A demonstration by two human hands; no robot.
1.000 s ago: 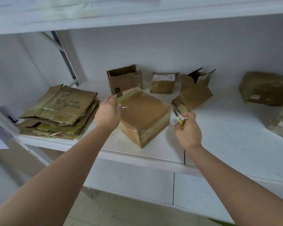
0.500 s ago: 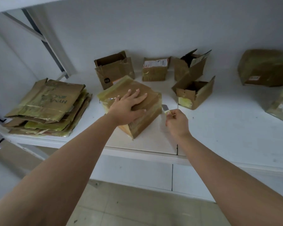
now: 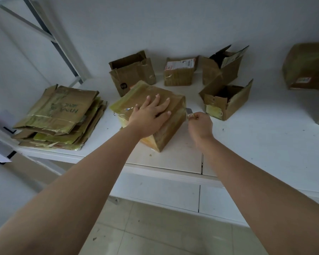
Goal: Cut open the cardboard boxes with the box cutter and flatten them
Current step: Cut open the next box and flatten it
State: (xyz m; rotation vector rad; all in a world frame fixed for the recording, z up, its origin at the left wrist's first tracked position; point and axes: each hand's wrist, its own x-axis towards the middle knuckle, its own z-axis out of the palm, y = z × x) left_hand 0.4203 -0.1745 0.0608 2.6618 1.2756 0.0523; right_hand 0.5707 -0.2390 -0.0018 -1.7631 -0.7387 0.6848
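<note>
A taped brown cardboard box [image 3: 175, 122] sits near the front of the white shelf [image 3: 265, 144]. My left hand [image 3: 149, 116] lies flat on its top with fingers spread, pressing down. Just right of the box, my right hand [image 3: 200, 125] grips the box cutter [image 3: 189, 111]; its grey blade points at the box's upper right edge, and most of the handle is hidden in my fist.
A stack of flattened boxes [image 3: 61, 116] lies at the left. Behind stand an open box [image 3: 132, 74], a sealed labelled box [image 3: 180, 71], and two open boxes [image 3: 226, 100] to the right. More taped parcels [image 3: 307, 67] sit far right. The shelf's front edge is close.
My left hand moved from the box's left corner onto its top and now presses flat. My right hand brought the cutter in against the box's right side. The view tilted down.
</note>
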